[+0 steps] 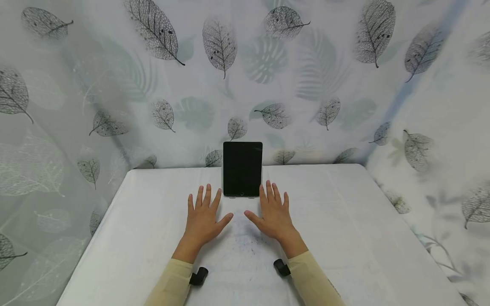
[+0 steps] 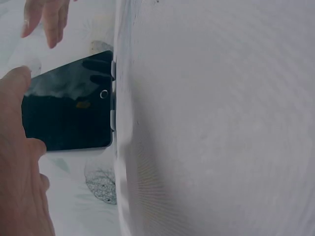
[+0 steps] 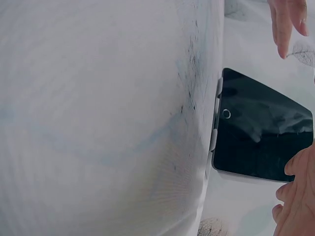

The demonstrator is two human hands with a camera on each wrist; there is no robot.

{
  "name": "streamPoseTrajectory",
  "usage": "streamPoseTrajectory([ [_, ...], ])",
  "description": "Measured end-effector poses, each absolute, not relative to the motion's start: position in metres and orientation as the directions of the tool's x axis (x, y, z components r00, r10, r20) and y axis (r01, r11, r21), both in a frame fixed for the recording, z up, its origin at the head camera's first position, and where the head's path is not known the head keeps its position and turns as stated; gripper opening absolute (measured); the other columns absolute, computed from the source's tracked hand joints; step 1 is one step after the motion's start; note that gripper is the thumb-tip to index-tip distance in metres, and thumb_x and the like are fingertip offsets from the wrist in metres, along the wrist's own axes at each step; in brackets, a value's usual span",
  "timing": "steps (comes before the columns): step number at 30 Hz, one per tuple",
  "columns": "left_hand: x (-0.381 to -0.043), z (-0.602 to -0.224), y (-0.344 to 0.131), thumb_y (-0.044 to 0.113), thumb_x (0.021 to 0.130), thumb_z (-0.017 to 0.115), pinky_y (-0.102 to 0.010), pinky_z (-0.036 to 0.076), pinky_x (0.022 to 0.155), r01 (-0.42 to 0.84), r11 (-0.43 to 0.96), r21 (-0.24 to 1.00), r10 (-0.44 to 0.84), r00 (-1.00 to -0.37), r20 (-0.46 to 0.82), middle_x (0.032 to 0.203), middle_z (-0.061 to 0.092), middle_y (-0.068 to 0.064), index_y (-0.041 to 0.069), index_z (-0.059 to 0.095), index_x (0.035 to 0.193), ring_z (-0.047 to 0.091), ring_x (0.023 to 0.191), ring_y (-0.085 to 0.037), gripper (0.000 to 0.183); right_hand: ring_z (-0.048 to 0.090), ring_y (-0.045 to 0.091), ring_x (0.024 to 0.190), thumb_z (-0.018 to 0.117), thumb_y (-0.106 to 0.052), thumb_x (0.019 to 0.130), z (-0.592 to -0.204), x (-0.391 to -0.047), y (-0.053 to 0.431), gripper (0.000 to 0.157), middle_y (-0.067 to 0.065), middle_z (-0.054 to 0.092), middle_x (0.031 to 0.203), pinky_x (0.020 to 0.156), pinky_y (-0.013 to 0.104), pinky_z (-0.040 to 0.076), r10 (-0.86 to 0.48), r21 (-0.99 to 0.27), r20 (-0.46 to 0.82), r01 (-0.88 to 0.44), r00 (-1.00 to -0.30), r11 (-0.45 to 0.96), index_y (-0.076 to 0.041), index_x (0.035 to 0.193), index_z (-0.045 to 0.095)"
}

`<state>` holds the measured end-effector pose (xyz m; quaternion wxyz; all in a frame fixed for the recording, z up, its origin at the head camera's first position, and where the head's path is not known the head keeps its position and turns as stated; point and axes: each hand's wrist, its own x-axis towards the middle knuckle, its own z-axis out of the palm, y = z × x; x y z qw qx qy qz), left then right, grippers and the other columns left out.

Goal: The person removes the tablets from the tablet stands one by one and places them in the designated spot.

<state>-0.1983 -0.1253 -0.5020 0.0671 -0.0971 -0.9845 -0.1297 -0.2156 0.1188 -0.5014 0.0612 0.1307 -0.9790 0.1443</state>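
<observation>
Leaf-print curtain point(image 1: 245, 102): hangs behind and beside table point(image 1: 333, 225), white-covered
Tablet point(image 1: 243, 169): propped up toward far edge, screen dark, facing person
Left hand point(image 1: 203, 221), right hand point(image 1: 274, 216): apart, fingers extended and spread, thumbs inward, fingertips near tablet's lower sides; from here, contact with table cannot be told
Wrist devices point(image 1: 199, 276): black, one per sleeve cuff point(image 1: 181, 267)
Tabs point(image 2: 112, 120): two, pale, at tablet's lower edge

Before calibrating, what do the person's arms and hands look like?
Left hand and right hand: bare, no gloves or rings visible. Pale-beige fabric left sleeve and right sleeve end near the wrists. Small black left wrist device and right wrist device at the cuffs. No cables visible.
</observation>
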Motion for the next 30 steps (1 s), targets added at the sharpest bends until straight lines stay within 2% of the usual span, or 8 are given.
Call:
streamPoseTrajectory([
  [5, -0.198, -0.504, -0.125, 0.070, 0.095, 0.049, -0.068, -0.001, 0.125, 0.214, 0.939, 0.270, 0.170, -0.969, 0.178, 0.173, 0.008, -0.015, 0.021, 0.021, 0.165, -0.001, 0.161, -0.038, 0.089, 0.000, 0.033, 0.161, 0.043, -0.078, 0.093, -0.499, -0.215, 0.119, 0.104, 0.011, 0.002, 0.174, 0.124, 0.070, 0.003, -0.241, -0.288, 0.143, -0.273, -0.960, 0.918, -0.009, 0.165, 0.014],
  [12, -0.197, -0.506, -0.126, 0.066, 0.097, 0.051, -0.065, 0.004, 0.126, 0.237, 0.900, 0.365, 0.174, -0.965, 0.197, 0.172, 0.011, -0.015, 0.017, 0.018, 0.165, 0.003, 0.160, -0.038, 0.090, 0.005, 0.033, 0.161, 0.048, -0.073, 0.094, -0.498, -0.213, 0.115, 0.100, 0.012, 0.008, 0.173, 0.125, 0.068, 0.007, -0.230, -0.343, 0.161, -0.273, -0.960, 0.899, -0.007, 0.164, 0.017],
  [18, -0.201, -0.512, -0.128, 0.058, 0.100, 0.053, -0.065, 0.012, 0.126, 0.262, 0.801, 0.539, 0.172, -0.962, 0.213, 0.172, 0.016, -0.015, 0.012, 0.015, 0.165, 0.010, 0.160, -0.039, 0.089, 0.021, 0.037, 0.157, 0.055, -0.061, 0.097, -0.503, -0.218, 0.113, 0.092, 0.015, 0.023, 0.170, 0.124, 0.067, 0.017, -0.197, -0.457, 0.240, -0.290, -0.951, 0.841, -0.005, 0.162, 0.024],
  [21, -0.209, -0.517, -0.128, 0.053, 0.102, 0.053, -0.065, 0.013, 0.126, 0.257, 0.684, 0.683, 0.159, -0.966, 0.204, 0.173, 0.013, -0.011, 0.018, 0.009, 0.166, 0.009, 0.160, -0.036, 0.085, 0.031, 0.039, 0.151, 0.058, -0.054, 0.098, -0.505, -0.226, 0.114, 0.084, 0.016, 0.034, 0.164, 0.122, 0.066, 0.021, -0.176, -0.512, 0.310, -0.320, -0.934, 0.797, -0.004, 0.160, 0.032],
  [24, -0.220, -0.520, -0.126, 0.045, 0.104, 0.053, -0.061, 0.015, 0.127, 0.236, 0.511, 0.826, 0.115, -0.972, 0.206, 0.173, 0.015, -0.006, 0.024, 0.010, 0.166, 0.012, 0.160, -0.031, 0.078, 0.038, 0.039, 0.146, 0.062, -0.046, 0.098, -0.505, -0.235, 0.114, 0.075, 0.016, 0.042, 0.158, 0.120, 0.064, 0.027, -0.132, -0.597, 0.355, -0.333, -0.926, 0.730, -0.005, 0.157, 0.038],
  [27, -0.231, -0.521, -0.124, 0.033, 0.107, 0.051, -0.057, 0.017, 0.128, 0.227, 0.283, 0.932, 0.081, -0.974, 0.213, 0.172, 0.020, -0.006, 0.022, 0.013, 0.166, 0.016, 0.160, -0.030, 0.071, 0.044, 0.038, 0.141, 0.066, -0.038, 0.098, -0.505, -0.243, 0.112, 0.070, 0.017, 0.050, 0.151, 0.118, 0.060, 0.035, -0.065, -0.694, 0.364, -0.317, -0.929, 0.647, -0.006, 0.155, 0.042],
  [30, -0.241, -0.519, -0.124, 0.029, 0.109, 0.048, -0.053, 0.019, 0.129, 0.182, 0.106, 0.978, 0.064, -0.982, 0.176, 0.171, 0.022, -0.007, 0.020, 0.011, 0.166, 0.017, 0.160, -0.028, 0.068, 0.050, 0.035, 0.135, 0.068, -0.031, 0.097, -0.503, -0.252, 0.106, 0.070, 0.017, 0.054, 0.144, 0.114, 0.056, 0.042, -0.014, -0.768, 0.340, -0.286, -0.940, 0.573, -0.007, 0.156, 0.040],
])
